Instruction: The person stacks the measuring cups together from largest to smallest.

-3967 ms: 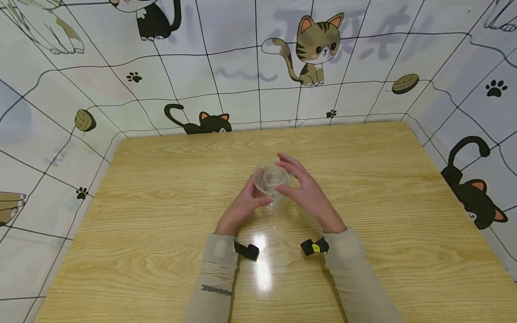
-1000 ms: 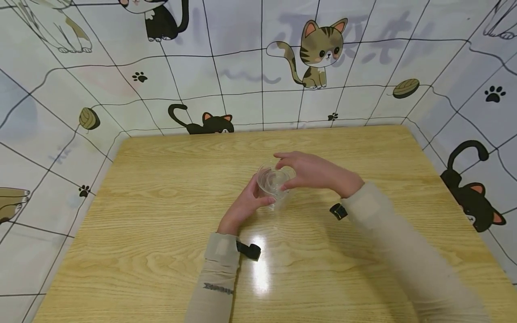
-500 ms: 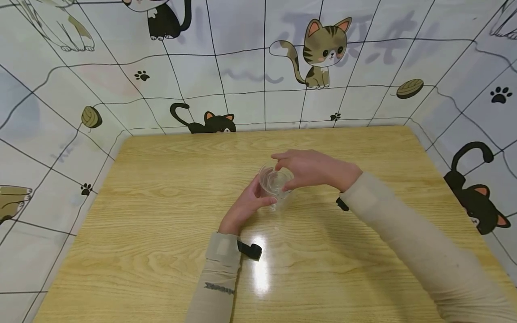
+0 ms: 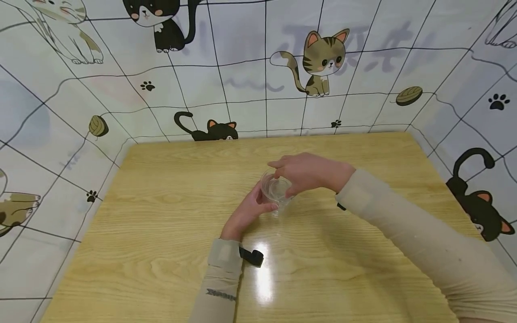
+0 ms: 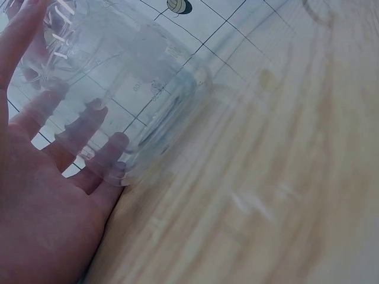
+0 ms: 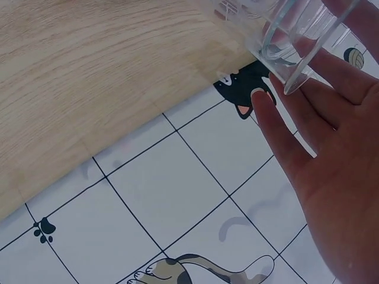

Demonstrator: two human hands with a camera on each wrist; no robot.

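Note:
A clear see-through container with a round open-looking top stands near the middle of the table, in both hands. My left hand grips its side, thumb towards me. In the left wrist view the fingers of that left hand show through the clear wall, which bears faint measuring marks. From the right, my right hand holds the top rim between thumb and fingers. The right wrist view has the right hand around a clear round rim. Whether that rim is a separate lid, I cannot tell.
The light wooden table reaches to white walls printed with cats, paw marks and grid lines on three sides. A bright reflection lies on the tabletop. A black wrist camera sits on the left wrist.
Since four seconds ago the right forearm has swung out to the right and the right hand has turned about the container's top. The left hand keeps its grip. The head view has tilted slightly upward.

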